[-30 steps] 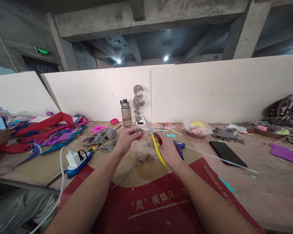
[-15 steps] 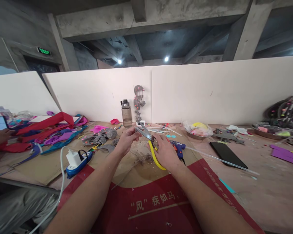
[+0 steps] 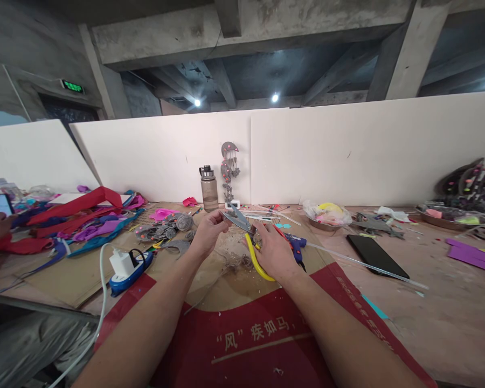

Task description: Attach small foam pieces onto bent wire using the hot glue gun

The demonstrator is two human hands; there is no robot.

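Grey piece [image 3: 227,212]: in the left fingertips, mostly hidden by the blades.
Left hand [image 3: 206,231]: I see thumb and fingers pinched closed on it.
Scissors [image 3: 248,228]: blades appear slightly parted at the piece; I'd judge this a trimming step, calling next for a steady pinch.
Right hand [image 3: 274,252]: fingers curled around the yellow handles.
Grey yarn [image 3: 246,262]: on the cardboard below.
Glue gun [image 3: 297,246]: beside the right hand.
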